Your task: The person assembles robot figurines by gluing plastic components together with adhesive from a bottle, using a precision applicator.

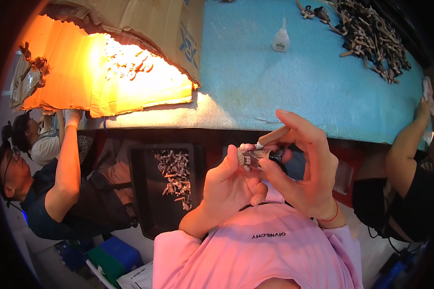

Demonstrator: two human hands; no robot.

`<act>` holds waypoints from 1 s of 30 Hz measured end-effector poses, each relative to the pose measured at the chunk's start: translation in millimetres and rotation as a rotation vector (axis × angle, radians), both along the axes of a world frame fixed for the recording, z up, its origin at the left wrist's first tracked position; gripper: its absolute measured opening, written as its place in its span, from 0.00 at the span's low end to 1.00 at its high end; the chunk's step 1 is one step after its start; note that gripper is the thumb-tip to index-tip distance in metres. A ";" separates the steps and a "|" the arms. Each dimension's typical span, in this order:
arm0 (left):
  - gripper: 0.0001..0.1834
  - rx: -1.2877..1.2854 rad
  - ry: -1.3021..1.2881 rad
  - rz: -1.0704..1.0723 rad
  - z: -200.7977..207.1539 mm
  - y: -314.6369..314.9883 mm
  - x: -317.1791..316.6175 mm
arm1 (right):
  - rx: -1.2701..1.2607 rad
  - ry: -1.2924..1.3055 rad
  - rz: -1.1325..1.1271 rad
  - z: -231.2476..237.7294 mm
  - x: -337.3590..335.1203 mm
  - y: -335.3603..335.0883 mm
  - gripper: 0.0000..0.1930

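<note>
The head view shows the fingers of your left hand point(231, 185) closed around a small grey-brown figure with a dark end point(255, 156), in front of your chest. The fingers of your right hand point(313, 171) grip a slim brown stick with a pale tip point(274, 136), which points at the figure; whether they touch, you cannot tell from here. To work well, you should probably brace the figure with your left thumb, hold the stick lightly and keep your fingertips from hiding its pale tip. Beyond your fingers, a white plastic squeeze bottle with a narrow nozzle point(281, 41) stands on the blue surface point(246, 91). Left of your fingers, a black rectangular plastic tray point(147, 212) holds small pale-and-brown pieces point(171, 166).
</note>
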State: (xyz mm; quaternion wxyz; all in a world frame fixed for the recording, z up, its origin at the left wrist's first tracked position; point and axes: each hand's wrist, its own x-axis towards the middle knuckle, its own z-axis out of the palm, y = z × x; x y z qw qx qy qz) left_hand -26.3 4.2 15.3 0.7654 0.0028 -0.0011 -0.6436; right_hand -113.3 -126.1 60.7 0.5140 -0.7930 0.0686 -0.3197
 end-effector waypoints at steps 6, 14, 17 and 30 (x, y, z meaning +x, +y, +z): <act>0.29 0.127 -0.357 0.062 10.7 2.1 0.3 | 0.058 -0.058 0.063 -4.5 -4.9 -0.8 0.32; 0.33 0.331 -0.927 0.344 25.8 -4.3 -5.7 | 0.356 -0.062 0.135 -3.0 -16.7 -0.2 0.31; 0.34 0.399 -1.128 0.422 25.4 1.6 -6.6 | 0.438 -0.049 0.191 -0.5 -17.2 2.0 0.32; 0.31 0.430 -1.962 0.846 28.6 2.7 1.9 | 0.708 0.014 0.385 3.2 -10.1 8.8 0.27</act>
